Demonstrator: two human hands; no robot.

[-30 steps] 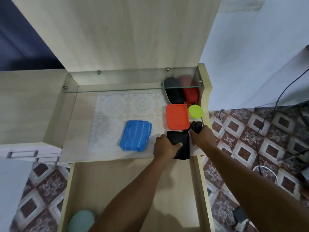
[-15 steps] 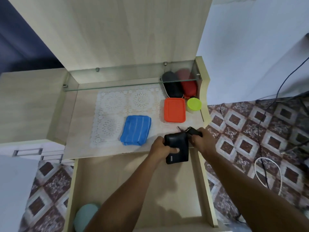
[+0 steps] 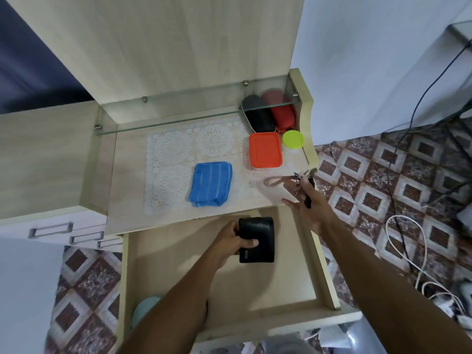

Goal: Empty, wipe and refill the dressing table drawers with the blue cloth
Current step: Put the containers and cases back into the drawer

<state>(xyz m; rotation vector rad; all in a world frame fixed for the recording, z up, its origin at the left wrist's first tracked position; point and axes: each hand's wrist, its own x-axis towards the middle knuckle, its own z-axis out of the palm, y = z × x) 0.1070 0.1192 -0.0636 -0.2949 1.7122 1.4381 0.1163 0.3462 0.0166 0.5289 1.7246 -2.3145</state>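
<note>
A pale wooden drawer stands pulled out below the dressing table top. My left hand grips a black wallet over the back of the open drawer. My right hand holds a bunch of keys with a looped strap above the table's front right corner, some fingers spread. The folded blue cloth lies on a lace mat on the table top, left of both hands.
An orange-lidded box, a green round lid, a black case and a red case sit at the table's back right under a glass shelf. White cables lie on the patterned floor to the right. A pale teal object sits in the drawer's near left corner.
My left hand has carried the wallet off the table top down over the drawer. My right hand has lifted the keys and moved slightly right, apart from the wallet.
</note>
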